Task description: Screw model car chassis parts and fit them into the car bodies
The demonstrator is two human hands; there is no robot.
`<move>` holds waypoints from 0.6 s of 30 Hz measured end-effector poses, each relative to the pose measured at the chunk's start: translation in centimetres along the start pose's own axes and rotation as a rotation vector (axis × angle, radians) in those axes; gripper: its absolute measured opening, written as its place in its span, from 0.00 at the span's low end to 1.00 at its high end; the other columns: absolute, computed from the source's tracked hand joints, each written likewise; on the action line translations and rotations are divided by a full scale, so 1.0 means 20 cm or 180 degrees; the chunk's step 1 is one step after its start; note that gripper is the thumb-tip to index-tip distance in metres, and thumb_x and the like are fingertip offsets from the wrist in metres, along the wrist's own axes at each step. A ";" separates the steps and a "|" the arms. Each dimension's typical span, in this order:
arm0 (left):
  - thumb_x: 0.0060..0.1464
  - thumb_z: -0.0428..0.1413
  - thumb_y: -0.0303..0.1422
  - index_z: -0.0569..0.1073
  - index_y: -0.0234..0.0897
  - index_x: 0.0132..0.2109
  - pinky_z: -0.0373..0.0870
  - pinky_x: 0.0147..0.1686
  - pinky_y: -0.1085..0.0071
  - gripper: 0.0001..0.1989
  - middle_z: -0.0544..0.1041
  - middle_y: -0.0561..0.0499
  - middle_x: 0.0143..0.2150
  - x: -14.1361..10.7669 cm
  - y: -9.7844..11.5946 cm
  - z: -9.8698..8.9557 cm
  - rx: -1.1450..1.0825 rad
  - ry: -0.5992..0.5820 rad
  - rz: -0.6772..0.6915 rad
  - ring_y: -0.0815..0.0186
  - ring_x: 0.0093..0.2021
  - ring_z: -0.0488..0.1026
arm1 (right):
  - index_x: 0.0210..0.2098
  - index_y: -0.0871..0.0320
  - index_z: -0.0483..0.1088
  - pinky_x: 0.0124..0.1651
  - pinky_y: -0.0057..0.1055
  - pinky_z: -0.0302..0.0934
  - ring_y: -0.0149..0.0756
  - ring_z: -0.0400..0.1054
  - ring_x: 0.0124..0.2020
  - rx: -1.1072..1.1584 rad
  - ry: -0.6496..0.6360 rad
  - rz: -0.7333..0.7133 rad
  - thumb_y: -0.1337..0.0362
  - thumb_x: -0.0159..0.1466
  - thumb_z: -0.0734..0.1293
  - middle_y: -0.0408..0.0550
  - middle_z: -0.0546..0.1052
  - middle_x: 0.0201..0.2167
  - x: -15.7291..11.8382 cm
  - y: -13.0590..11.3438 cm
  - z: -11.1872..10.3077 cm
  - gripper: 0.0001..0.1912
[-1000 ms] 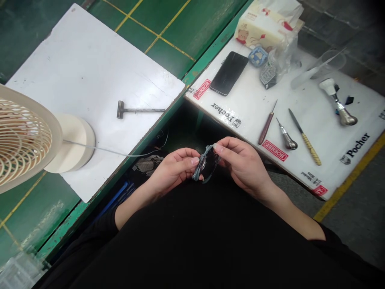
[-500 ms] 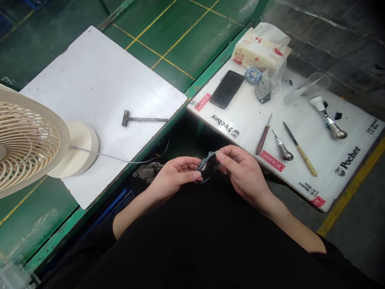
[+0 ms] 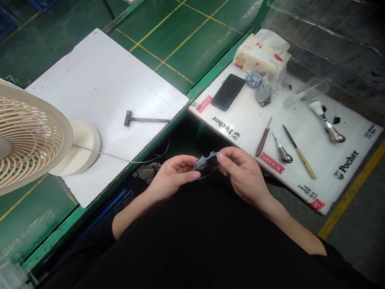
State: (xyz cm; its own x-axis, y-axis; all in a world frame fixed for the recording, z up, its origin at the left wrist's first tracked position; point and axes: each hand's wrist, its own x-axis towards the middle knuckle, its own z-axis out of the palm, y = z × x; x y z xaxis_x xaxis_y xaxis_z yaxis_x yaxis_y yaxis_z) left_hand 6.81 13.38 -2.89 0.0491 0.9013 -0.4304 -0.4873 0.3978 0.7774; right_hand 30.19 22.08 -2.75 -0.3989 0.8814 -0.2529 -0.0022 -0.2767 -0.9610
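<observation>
Between both hands, in front of my dark top, is a small dark grey-and-black moulded part [image 3: 205,163]; its exact kind is unclear. My left hand [image 3: 177,173] pinches its left end between thumb and fingers. At the other end my right hand [image 3: 240,170] grips its edge with thumb and forefinger. To the right on the board lie a wooden-handled awl [image 3: 264,138], a metal-handled pick [image 3: 282,149] and a file with a yellow wrapped handle [image 3: 300,154].
A hammer [image 3: 144,119] lies on the white left board [image 3: 90,84], beside a fan [image 3: 30,136] with its cable. The right board [image 3: 240,120] carries a phone [image 3: 228,91], a tissue pack [image 3: 255,54], a clear bag [image 3: 267,90] and a metal-handled tool [image 3: 327,122].
The dark part has tilted in my fingers, showing more of its ridged grey side. Both hands keep their hold, and the view has shifted slightly.
</observation>
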 end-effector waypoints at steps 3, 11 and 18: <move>0.57 0.83 0.34 0.90 0.39 0.53 0.86 0.55 0.67 0.19 0.91 0.46 0.52 -0.01 0.01 0.00 0.0117 -0.0043 0.0143 0.62 0.48 0.88 | 0.41 0.51 0.83 0.40 0.36 0.68 0.36 0.71 0.36 -0.0270 -0.0103 -0.0521 0.53 0.77 0.79 0.44 0.79 0.38 -0.01 -0.03 0.00 0.12; 0.62 0.79 0.30 0.91 0.44 0.49 0.86 0.64 0.53 0.10 0.90 0.43 0.52 -0.07 0.11 0.05 0.0877 -0.0366 0.1553 0.54 0.55 0.88 | 0.51 0.51 0.86 0.40 0.39 0.79 0.41 0.81 0.40 -0.1019 -0.0495 -0.2758 0.67 0.74 0.80 0.50 0.82 0.44 -0.06 -0.10 -0.05 0.08; 0.60 0.80 0.30 0.93 0.49 0.49 0.85 0.66 0.43 0.12 0.90 0.42 0.54 -0.09 0.16 0.04 0.1247 -0.0595 0.2070 0.47 0.57 0.88 | 0.55 0.52 0.88 0.35 0.41 0.80 0.42 0.80 0.39 -0.0986 -0.0811 -0.3191 0.68 0.75 0.79 0.53 0.82 0.45 -0.08 -0.12 -0.10 0.10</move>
State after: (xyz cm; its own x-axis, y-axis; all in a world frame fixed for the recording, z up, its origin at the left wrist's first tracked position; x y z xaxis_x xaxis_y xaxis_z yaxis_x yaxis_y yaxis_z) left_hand 5.91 13.16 0.69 0.0221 0.9742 0.2246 -0.1269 -0.2201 0.9672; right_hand 32.60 22.10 -0.28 -0.5235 0.5371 0.6614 -0.2162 0.6671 -0.7129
